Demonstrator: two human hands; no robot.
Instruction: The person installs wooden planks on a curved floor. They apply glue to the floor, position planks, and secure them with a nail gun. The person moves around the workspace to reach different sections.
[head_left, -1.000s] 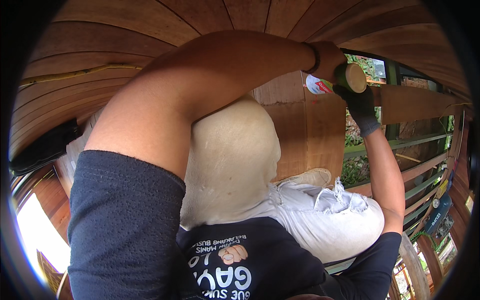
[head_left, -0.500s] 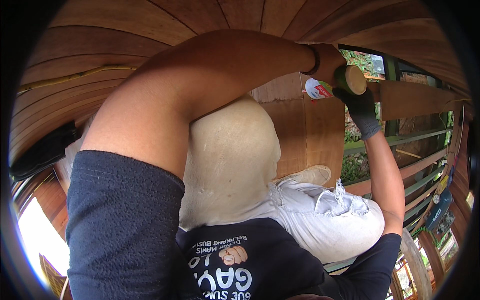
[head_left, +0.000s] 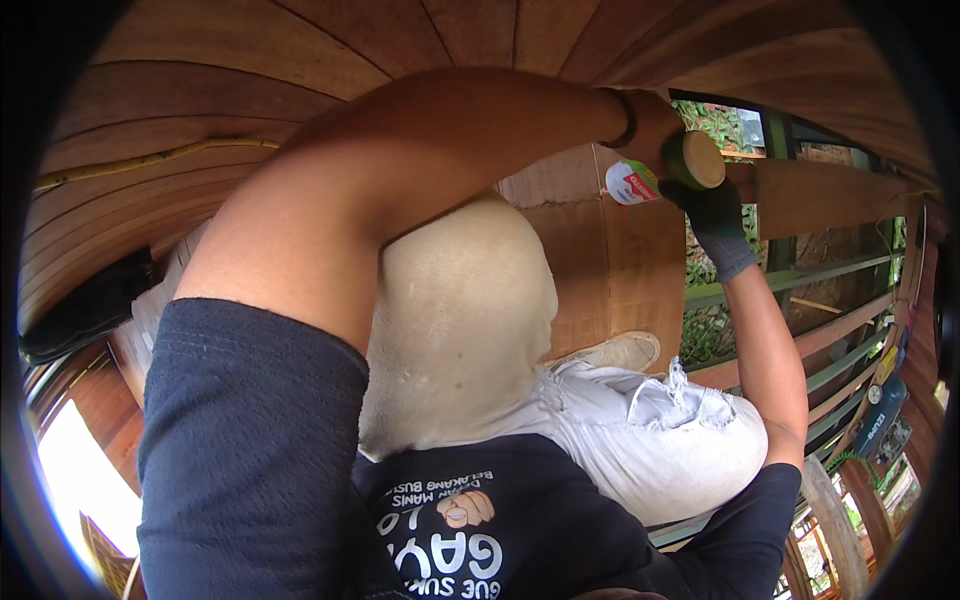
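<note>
My left hand (head_left: 655, 128), bare and with a dark band at its wrist, reaches across from the left. Its fingers are hidden behind a short round thing (head_left: 703, 160) with a pale tan flat end and a green side, whose kind I cannot make out. From below, my right hand (head_left: 712, 212) in a dark grey glove closes around the lower side of this thing. The two hands are close together. Just left of them is a white container (head_left: 630, 184) with a red and green label, partly covered by my left hand.
Brown cardboard (head_left: 570, 260) lies beyond my knees. To the right runs a slatted frame with a broad wooden board (head_left: 830, 200) and green rails (head_left: 835, 268), leaves showing through. A blue power tool (head_left: 882, 415) is at far right. A yellow cord (head_left: 150, 165) crosses the planks at left.
Both hands and the round thing have shifted very slightly left in the picture. The grip looks the same, and a little more of the white container's label shows.
</note>
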